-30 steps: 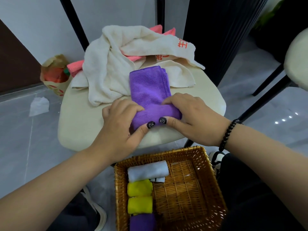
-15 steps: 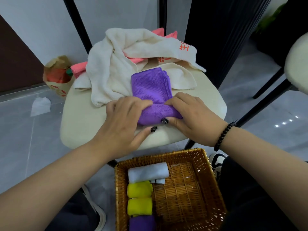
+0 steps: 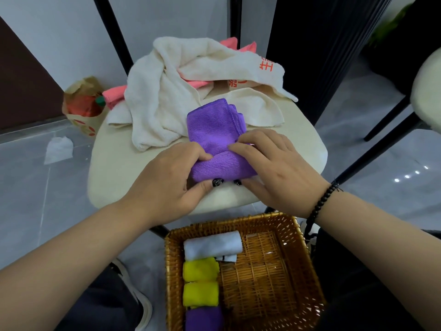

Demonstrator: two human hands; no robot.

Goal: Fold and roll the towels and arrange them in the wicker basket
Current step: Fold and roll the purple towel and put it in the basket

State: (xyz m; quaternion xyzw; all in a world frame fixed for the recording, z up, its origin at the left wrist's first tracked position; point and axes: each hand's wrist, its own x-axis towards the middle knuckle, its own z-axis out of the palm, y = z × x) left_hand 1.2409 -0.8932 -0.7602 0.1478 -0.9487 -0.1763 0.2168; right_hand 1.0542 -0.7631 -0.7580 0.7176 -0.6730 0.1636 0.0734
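Four rolled towels already line the left side of the wicker basket (image 3: 281,223) nearest the person: white, two yellow, one purple. Beyond it, on the cream stool (image 3: 114,177), the left hand (image 3: 164,177) and right hand (image 3: 274,168) curl around the purple towel (image 3: 214,130), whose roll has grown thicker over the last second, leaving less flat cloth. Farther back, the cream towel (image 3: 155,96) and pink towel (image 3: 114,95) lie unfolded.

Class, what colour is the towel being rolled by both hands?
Purple: the towel, seen best in the head view.
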